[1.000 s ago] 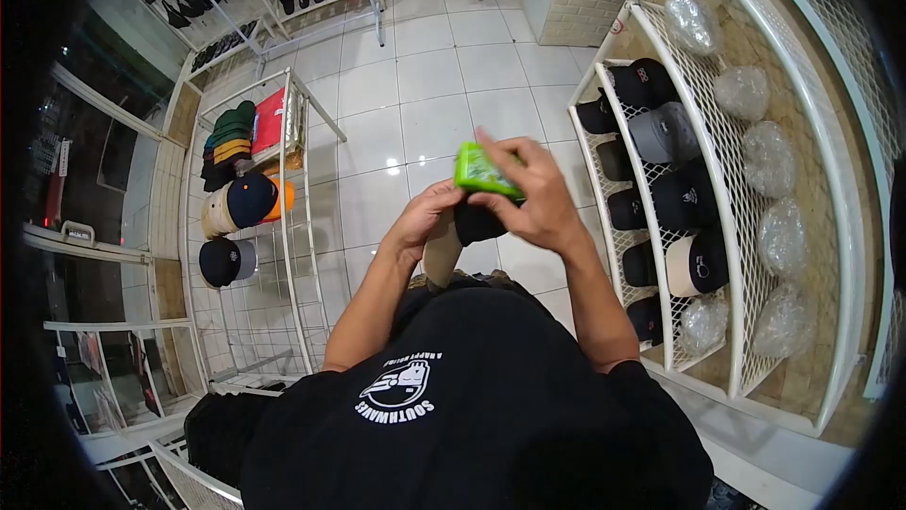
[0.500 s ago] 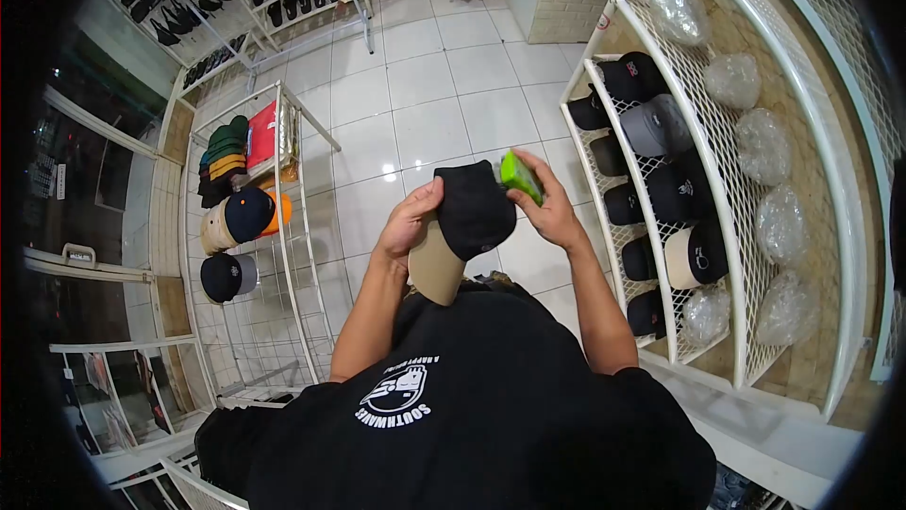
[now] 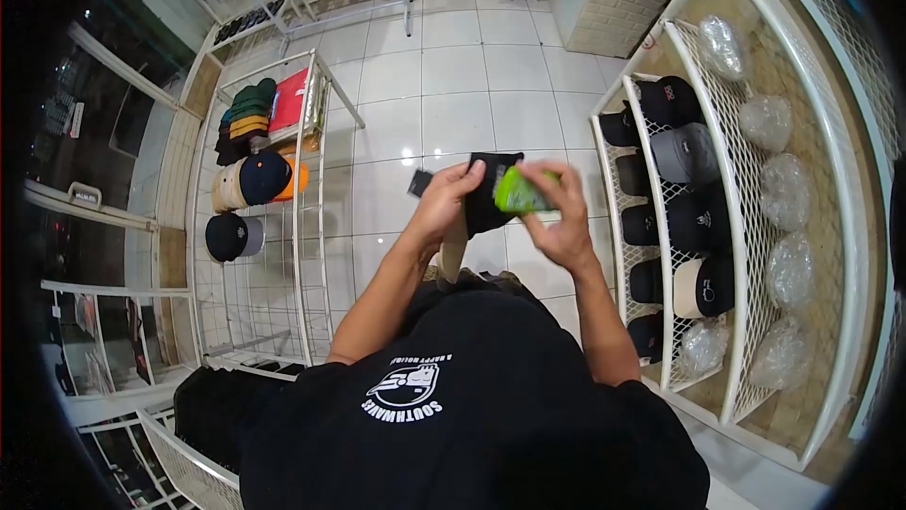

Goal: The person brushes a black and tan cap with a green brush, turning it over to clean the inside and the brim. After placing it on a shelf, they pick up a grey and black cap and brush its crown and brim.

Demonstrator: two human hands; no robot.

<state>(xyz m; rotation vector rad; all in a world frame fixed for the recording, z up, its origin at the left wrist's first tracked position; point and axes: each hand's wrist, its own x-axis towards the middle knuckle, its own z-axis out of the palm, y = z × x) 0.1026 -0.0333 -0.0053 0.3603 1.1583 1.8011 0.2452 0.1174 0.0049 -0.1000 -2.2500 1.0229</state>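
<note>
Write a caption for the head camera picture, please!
Left hand holds a black-and-tan cap; right hand presses a green brush against it.

Two hands (image 3: 451, 197) (image 3: 562, 217), one black-and-tan cap (image 3: 481, 203), one green object (image 3: 517, 195), two white wire racks (image 3: 302, 189) (image 3: 746, 227).

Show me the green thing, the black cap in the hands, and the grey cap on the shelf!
green thing (image 3: 517, 195), head view, its middle.
black cap (image 3: 483, 191), head view, its crown.
grey cap (image 3: 687, 153), head view, its top.

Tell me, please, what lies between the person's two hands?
In the head view, a black and tan cap sits between them: the left hand grips it, while the right hand holds a green object against the cap's black part.
</note>
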